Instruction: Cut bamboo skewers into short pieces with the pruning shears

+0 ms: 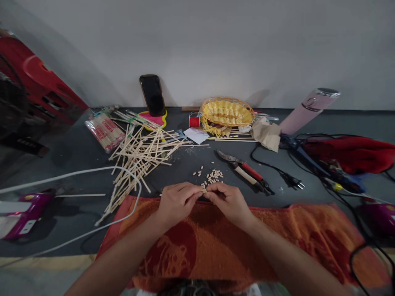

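Observation:
My left hand (179, 202) and my right hand (231, 202) meet fingertip to fingertip over the near edge of an orange towel (234, 242). Both are closed in a pinch on short wooden stick pieces (204, 190); how many there are is too small to tell. Just beyond the fingers lies a loose pile of cut stick pieces (214, 176). To the right of that pile rest pruning shears (247, 170) with red and white handles. A large heap of long thin wooden sticks (138, 154) spreads out at the left.
A phone (153, 95) leans on the wall beside wrapped sticks (105, 131). Further right stand a yellow woven basket (228, 112), red thread (194, 121), crumpled paper (267, 133) and a pink flask (308, 111). A white cable (135, 181) loops at left; a black plug (293, 181) lies right.

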Demonstrator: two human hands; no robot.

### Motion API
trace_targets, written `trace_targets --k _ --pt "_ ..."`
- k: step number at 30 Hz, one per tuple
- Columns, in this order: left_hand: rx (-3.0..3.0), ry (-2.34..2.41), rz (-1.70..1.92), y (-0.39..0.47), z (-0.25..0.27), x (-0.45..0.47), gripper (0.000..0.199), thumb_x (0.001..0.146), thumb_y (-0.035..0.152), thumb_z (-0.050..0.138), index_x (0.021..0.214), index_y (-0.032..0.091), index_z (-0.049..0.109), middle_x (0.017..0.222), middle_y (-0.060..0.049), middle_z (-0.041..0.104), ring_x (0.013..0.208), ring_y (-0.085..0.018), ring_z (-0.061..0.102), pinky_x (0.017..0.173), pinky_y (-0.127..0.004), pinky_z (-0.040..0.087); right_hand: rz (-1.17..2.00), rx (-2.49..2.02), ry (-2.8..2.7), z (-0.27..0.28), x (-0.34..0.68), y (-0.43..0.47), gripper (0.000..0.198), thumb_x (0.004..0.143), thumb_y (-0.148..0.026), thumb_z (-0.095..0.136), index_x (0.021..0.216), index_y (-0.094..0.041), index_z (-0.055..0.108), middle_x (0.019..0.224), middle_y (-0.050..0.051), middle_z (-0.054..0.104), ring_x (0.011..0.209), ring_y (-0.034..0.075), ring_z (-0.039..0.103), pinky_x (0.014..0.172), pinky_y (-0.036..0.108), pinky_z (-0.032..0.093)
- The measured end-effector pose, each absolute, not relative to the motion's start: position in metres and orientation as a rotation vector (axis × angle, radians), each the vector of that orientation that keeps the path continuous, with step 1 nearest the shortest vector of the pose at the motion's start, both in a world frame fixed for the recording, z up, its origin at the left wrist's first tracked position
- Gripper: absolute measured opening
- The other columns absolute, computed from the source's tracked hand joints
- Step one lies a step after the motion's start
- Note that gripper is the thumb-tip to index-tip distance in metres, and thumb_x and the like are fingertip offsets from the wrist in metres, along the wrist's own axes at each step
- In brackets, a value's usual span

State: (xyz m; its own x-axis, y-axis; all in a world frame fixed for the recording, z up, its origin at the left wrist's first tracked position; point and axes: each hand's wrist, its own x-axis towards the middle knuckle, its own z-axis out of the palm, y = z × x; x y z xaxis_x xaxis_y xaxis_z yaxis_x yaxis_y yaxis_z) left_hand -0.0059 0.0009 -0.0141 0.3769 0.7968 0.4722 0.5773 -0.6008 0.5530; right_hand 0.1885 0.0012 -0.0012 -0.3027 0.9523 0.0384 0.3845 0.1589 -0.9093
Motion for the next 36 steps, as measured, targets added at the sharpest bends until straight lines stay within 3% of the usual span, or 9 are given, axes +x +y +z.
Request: trace_targets --k 36 --pt "2.396 1.192 1.089 0.0017 -0.0102 -0.0048 0.011 0.088 0.020 0.058 0.091 0.020 0.069 0.083 -0.001 0.074 0.073 -0.011 0.068 0.068 -0.021 0.051 1.224 -1.241 -1.768 0.0037 0.1885 0.0008 0.016 0.087 -0.033 0.058 0.085 -0.020 0.066 0.075 0.000 0.066 0.066 0.012 0.057 0.061 0.022 0.044"
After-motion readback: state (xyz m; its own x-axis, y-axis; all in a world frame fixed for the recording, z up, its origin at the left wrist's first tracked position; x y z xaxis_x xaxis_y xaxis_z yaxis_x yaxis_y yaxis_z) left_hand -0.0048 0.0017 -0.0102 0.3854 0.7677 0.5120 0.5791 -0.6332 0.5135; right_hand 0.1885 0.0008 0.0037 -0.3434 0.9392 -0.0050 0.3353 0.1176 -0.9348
